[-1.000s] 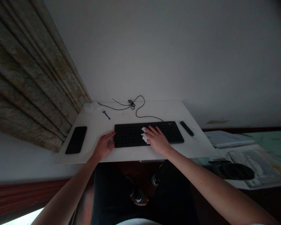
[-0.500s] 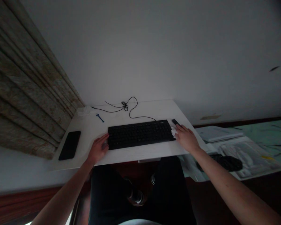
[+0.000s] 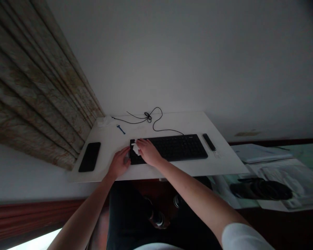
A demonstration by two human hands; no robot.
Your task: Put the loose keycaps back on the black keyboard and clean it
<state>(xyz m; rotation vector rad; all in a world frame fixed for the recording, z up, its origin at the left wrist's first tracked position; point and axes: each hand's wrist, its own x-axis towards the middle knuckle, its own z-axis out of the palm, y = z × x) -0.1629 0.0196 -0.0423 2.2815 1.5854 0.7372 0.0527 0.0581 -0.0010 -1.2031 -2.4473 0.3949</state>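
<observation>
A black keyboard (image 3: pixel 181 147) lies on the white table (image 3: pixel 182 169). At its left end my left hand (image 3: pixel 119 163) grips the edge, fingertips along the side and thumb low near the front corner. My right hand (image 3: pixel 149 152) has crossed over to the keyboard's left part and presses a crumpled white tissue (image 3: pixel 136 148) onto the keys. The fingers are bent around the tissue, and the hand hides some of the keys beneath it. The keyboard's black cable (image 3: pixel 169 130) runs back from its rear edge into a tied bundle.
A black phone (image 3: pixel 89 157) lies at the table's left. Behind it are a small blue brush-like tool (image 3: pixel 121 129) and clear plastic wrap (image 3: pixel 104 121). A slim dark object (image 3: pixel 209 141) lies right of the keyboard. Papers (image 3: pixel 261 153) and a black bundle (image 3: pixel 261 189) sit on a lower surface at right.
My right hand has moved with the tissue from the keyboard's right end to its left end, uncovering the slim dark object. My left hand stays at the left edge. The view has shifted slightly.
</observation>
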